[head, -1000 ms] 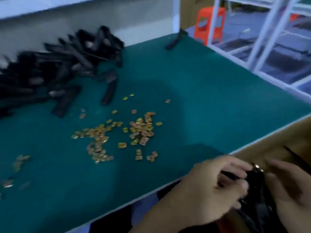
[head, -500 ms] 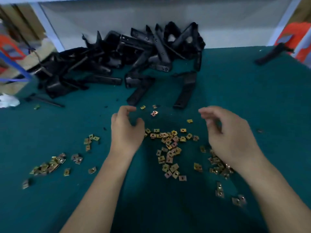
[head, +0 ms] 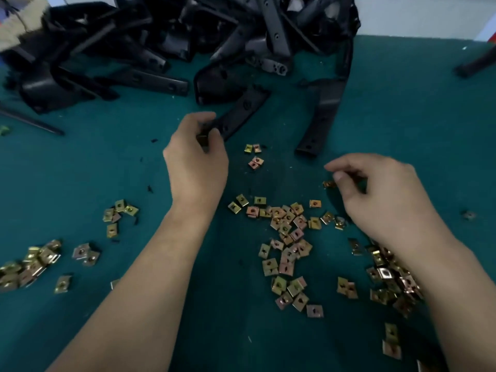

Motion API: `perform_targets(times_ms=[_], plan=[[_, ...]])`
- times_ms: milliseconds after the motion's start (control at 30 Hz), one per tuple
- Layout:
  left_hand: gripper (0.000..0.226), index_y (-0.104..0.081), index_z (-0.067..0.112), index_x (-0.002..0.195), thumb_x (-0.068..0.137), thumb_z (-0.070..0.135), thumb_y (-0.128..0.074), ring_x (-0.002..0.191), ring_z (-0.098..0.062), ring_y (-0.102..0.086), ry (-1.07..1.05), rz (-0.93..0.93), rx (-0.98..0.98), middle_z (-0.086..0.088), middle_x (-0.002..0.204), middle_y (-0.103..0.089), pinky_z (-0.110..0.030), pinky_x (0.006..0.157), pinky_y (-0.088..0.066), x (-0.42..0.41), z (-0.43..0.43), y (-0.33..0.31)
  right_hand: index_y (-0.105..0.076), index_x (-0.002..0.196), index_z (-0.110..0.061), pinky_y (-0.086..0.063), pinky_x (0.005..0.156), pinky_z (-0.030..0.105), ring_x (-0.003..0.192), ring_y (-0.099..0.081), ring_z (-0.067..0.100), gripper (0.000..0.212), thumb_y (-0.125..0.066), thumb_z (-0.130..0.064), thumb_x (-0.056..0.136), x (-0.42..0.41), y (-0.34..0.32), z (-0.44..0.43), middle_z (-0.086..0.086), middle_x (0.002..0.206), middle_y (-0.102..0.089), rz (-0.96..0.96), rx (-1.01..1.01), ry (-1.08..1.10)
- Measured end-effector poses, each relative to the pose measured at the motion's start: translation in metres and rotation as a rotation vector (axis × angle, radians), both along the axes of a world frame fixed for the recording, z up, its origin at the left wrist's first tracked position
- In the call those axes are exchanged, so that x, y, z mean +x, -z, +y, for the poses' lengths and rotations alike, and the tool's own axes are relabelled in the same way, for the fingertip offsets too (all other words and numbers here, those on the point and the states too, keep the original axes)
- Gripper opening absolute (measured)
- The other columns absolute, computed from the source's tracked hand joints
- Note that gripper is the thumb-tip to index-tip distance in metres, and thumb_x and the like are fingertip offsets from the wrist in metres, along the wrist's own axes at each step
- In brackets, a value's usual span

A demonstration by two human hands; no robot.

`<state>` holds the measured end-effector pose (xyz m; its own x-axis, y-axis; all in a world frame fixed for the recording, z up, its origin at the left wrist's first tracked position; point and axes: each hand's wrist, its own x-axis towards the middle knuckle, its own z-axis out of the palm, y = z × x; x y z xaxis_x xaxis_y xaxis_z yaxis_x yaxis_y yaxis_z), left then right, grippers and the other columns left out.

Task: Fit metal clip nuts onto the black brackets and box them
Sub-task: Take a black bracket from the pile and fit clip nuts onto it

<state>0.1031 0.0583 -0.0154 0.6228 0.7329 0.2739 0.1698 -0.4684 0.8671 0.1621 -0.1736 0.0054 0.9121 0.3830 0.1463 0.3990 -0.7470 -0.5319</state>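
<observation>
Green matting covers the table (head: 402, 103), and a tangled pile of black brackets (head: 188, 36) sits along its far edge, too knotted to count. One loose bracket (head: 322, 111) lies just in front of the pile's right side. Brass-coloured clip nuts (head: 287, 237) lie scattered by the dozens toward the near edge, in three main clusters, with four strays (head: 255, 155) between the hands. One left hand (head: 196, 162) curls round the near end of a slanting bracket (head: 236, 114). One right hand (head: 383, 194) pinches a single clip nut (head: 329, 184) at its fingertips, apart from that bracket.
</observation>
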Motion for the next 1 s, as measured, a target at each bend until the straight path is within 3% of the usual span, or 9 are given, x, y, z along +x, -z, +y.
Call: perform_targets(times_ms=[133,233,367,500,567,667,800,867,1000], plan=[[0.021,-0.071,0.019,0.114,0.1,0.012,-0.056,0.088,-0.006,-0.068,0.006,-0.191,0.021,0.016,0.095,-0.067,-0.022,0.077,-0.055,-0.005,-0.003,-0.002,-0.074,0.107,-0.034,-0.035,0.076,-0.006,0.084,-0.06,-0.004,0.021,-0.06,-0.021,0.098,0.003,0.002,-0.002,-0.019,0.095,-0.07,-0.004,0.095,0.047],[0.021,-0.069,0.019,0.108,0.1,0.005,-0.056,0.091,-0.015,-0.068,0.143,-0.292,0.051,0.009,0.097,-0.068,-0.04,0.081,-0.057,-0.006,-0.007,-0.002,-0.072,0.104,-0.03,-0.054,0.077,0.021,0.082,-0.069,0.012,0.014,-0.058,-0.029,0.102,0.003,-0.003,0.001,-0.01,0.094,-0.073,0.114,0.446,0.118],[0.031,-0.067,0.017,0.101,0.092,-0.012,-0.057,0.109,-0.018,-0.067,0.343,-0.4,0.113,-0.006,0.107,-0.07,-0.031,0.094,-0.052,-0.007,-0.015,-0.003,-0.064,0.122,-0.018,-0.056,0.075,0.023,0.09,-0.071,0.015,0.048,-0.05,-0.057,0.097,-0.001,-0.018,0.003,0.002,0.114,-0.074,0.669,1.067,0.058],[0.034,-0.069,0.015,0.096,0.09,-0.017,-0.06,0.117,-0.02,-0.065,0.475,-0.423,0.154,-0.012,0.113,-0.069,-0.031,0.097,-0.052,-0.009,-0.02,-0.003,-0.059,0.131,-0.009,-0.056,0.074,0.022,0.091,-0.071,0.016,0.056,-0.058,-0.053,0.096,0.001,-0.026,-0.001,0.003,0.098,-0.076,0.821,1.303,0.052],[0.032,-0.07,0.013,0.091,0.089,-0.018,-0.061,0.119,-0.018,-0.066,0.527,-0.419,0.144,-0.01,0.115,-0.069,-0.031,0.098,-0.051,-0.01,-0.022,-0.005,-0.064,0.118,-0.006,-0.056,0.073,0.022,0.087,-0.072,0.016,0.04,-0.066,-0.038,0.096,0.002,-0.025,-0.001,0.006,0.091,-0.074,0.853,1.391,0.111],[0.044,-0.071,0.014,0.092,0.081,-0.026,-0.055,0.12,-0.023,-0.066,0.658,-0.433,-0.087,-0.009,0.113,-0.071,-0.037,0.101,-0.051,-0.01,-0.02,-0.009,-0.065,0.091,-0.005,-0.056,0.065,0.018,0.078,-0.073,0.015,0.004,-0.065,-0.008,0.095,0.009,-0.022,-0.003,0.005,0.079,-0.072,0.839,1.367,0.182],[0.056,-0.072,0.019,0.113,0.085,-0.017,-0.039,0.125,-0.031,-0.062,0.785,-0.401,-0.873,-0.007,0.122,-0.072,-0.046,0.098,-0.053,-0.013,-0.006,-0.016,-0.066,0.089,-0.007,-0.055,0.061,0.014,0.075,-0.072,0.012,0.006,-0.062,-0.002,0.089,0.011,-0.02,-0.01,0.005,0.081,-0.073,0.913,1.185,-0.001],[0.05,-0.061,0.016,0.135,0.095,-0.001,-0.036,0.128,-0.036,-0.06,0.778,-0.322,-1.113,-0.015,0.134,-0.066,-0.05,0.105,-0.05,-0.013,0.003,-0.017,-0.067,0.097,-0.006,-0.056,0.064,0.016,0.076,-0.073,0.013,0.014,-0.065,-0.007,0.083,0.009,-0.022,-0.014,0.006,0.085,-0.073,0.972,1.088,-0.16],[0.061,-0.042,0.015,0.152,0.097,0.04,-0.046,0.133,-0.037,-0.055,1.059,-0.093,-1.105,-0.019,0.144,-0.057,-0.054,0.11,-0.044,-0.022,0.0,-0.02,-0.068,0.102,-0.004,-0.06,0.066,0.021,0.077,-0.075,0.018,0.026,-0.072,-0.01,0.077,-0.008,-0.024,-0.006,0.008,0.086,-0.074,1.024,0.902,-0.432]])
